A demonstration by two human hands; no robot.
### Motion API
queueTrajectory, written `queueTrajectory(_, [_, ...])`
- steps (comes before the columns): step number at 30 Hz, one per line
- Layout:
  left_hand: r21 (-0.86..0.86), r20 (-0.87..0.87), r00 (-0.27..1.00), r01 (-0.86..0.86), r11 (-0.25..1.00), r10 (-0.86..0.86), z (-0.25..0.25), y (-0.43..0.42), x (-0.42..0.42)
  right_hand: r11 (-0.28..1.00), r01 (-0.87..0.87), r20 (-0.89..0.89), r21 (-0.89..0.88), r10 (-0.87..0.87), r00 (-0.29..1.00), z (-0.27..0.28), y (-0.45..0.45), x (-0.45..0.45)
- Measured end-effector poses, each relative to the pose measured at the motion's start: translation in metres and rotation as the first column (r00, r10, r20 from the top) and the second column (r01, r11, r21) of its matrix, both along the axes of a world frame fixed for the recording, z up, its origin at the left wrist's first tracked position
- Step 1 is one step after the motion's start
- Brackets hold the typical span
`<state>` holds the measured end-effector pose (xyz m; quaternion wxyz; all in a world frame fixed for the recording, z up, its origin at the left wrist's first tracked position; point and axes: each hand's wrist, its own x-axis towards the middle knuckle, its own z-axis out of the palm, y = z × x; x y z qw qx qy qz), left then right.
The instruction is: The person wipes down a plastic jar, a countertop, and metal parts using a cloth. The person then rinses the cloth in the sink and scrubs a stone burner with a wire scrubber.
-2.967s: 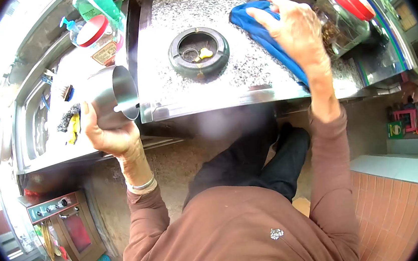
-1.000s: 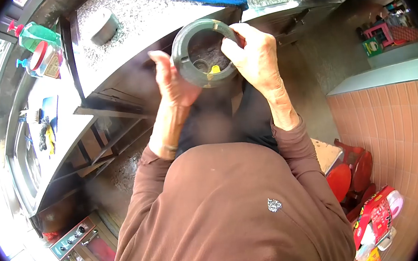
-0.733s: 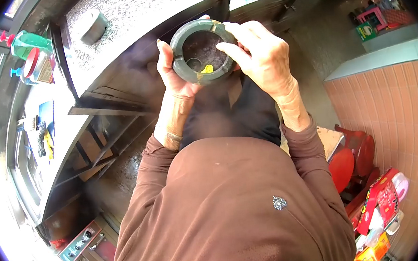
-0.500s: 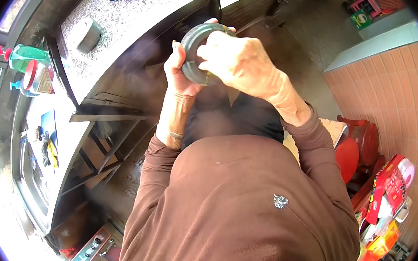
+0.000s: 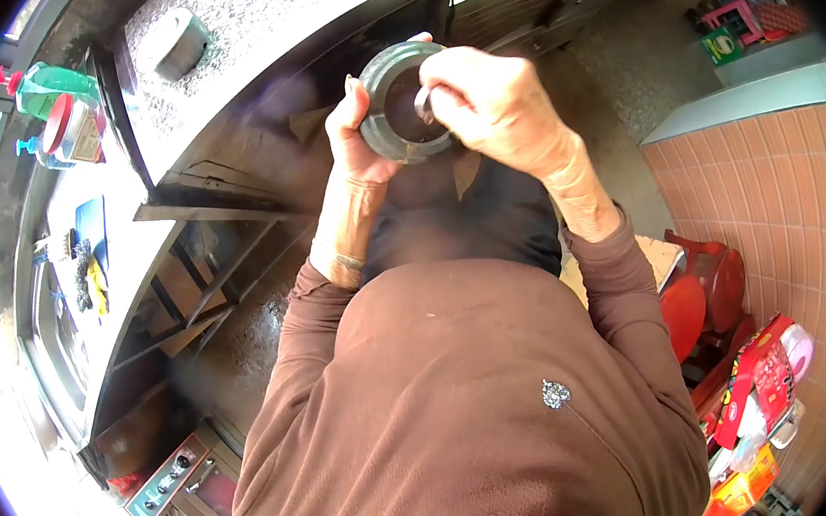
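My left hand (image 5: 354, 142) is wrapped round the side of a thick-rimmed, grey-green round bowl (image 5: 383, 133), which is tipped so that its dark inside faces me. Fingertips show past its far rim. Over the bowl's right side, my right hand (image 5: 509, 114) is closed, with a small grey rounded object (image 5: 424, 106) at its fingertips. The rest of that object is hidden by the fingers, so its kind does not show. Both hands are in front of my body, above the floor.
On the speckled counter at left stands a metal tin (image 5: 176, 44). Beside it are a green pump bottle (image 5: 47, 89) and a red-lidded jar (image 5: 78, 131). Red stools (image 5: 685, 316) and a red packet (image 5: 758, 379) are at lower right, near a tiled wall (image 5: 764, 184).
My right hand has shifted right and slightly up, uncovering more of the bowl's dark inside and the small grey object. My left hand still holds the bowl. The view has tilted slightly.
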<state>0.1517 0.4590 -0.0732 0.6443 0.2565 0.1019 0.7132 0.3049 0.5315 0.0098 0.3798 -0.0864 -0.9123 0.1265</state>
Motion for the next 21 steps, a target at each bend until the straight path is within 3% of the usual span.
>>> queueTrajectory(1, [0.006, 0.011, 1.000, -0.011, 1.000, 0.011, 0.000, -0.001, 0.000, 1.000, -0.019, -0.113, -0.024, 0.017, 0.993, 0.002, 0.004, 0.001])
queueTrajectory(3, [-0.005, 0.022, 1.000, -0.019, 1.000, 0.019, -0.001, -0.002, -0.001, 0.996, -0.070, -0.076, -0.055, 0.066, 0.995, 0.015, 0.003, 0.010])
queueTrajectory(6, [-0.028, 0.049, 0.999, 0.000, 1.000, 0.001, -0.002, -0.001, 0.000, 0.993, -0.101, 0.066, 0.061, 0.097, 0.993, 0.011, 0.011, 0.012])
queueTrajectory(7, [-0.036, 0.091, 0.995, 0.031, 0.999, -0.028, -0.005, -0.001, 0.001, 0.955, -0.099, 0.051, -0.280, 0.118, 0.992, 0.009, 0.010, 0.012])
queueTrajectory(8, [-0.042, 0.132, 0.990, 0.063, 0.997, -0.057, -0.009, -0.001, 0.001, 0.805, -0.089, 0.029, -0.586, 0.130, 0.991, 0.007, 0.008, 0.013])
queueTrajectory(9, [-0.045, 0.174, 0.981, 0.095, 0.994, -0.086, -0.011, 0.000, 0.001, 0.563, -0.074, 0.002, -0.823, 0.134, 0.991, 0.004, 0.007, 0.014])
queueTrajectory(10, [-0.065, 0.192, 0.977, 0.101, 0.993, -0.087, -0.012, 0.000, 0.002, 0.454, -0.153, -0.067, -0.878, 0.202, 0.977, 0.000, 0.014, 0.018])
queueTrajectory(11, [-0.083, 0.212, 0.973, 0.110, 0.991, -0.090, -0.012, -0.002, 0.005, 0.318, -0.209, -0.166, -0.925, 0.157, 0.974, -0.004, 0.014, 0.021])
queueTrajectory(13, [-0.088, 0.241, 0.964, 0.140, 0.986, -0.116, -0.008, -0.006, 0.010, 0.046, -0.341, -0.340, -0.939, 0.021, 0.940, -0.011, 0.010, 0.024])
queueTrajectory(15, [0.022, 0.317, 0.913, 0.265, 0.964, -0.258, -0.009, -0.007, 0.011, -0.031, -0.442, -0.442, -0.896, -0.019, 0.897, -0.027, 0.011, 0.032])
queueTrajectory(16, [-0.029, 0.283, 0.932, 0.243, 0.970, -0.225, -0.010, -0.007, 0.013, -0.066, -0.500, -0.498, -0.863, -0.053, 0.866, -0.032, 0.009, 0.034])
queueTrajectory(17, [-0.079, 0.246, 0.950, 0.219, 0.973, -0.194, -0.011, -0.007, 0.015, -0.098, -0.558, -0.551, -0.824, -0.088, 0.830, -0.037, 0.009, 0.037])
queueTrajectory(21, [-0.134, 0.168, 0.969, 0.205, 0.970, -0.181, -0.020, -0.002, 0.019, 0.002, -0.579, -0.574, -0.815, -0.138, 0.807, -0.047, 0.009, 0.046])
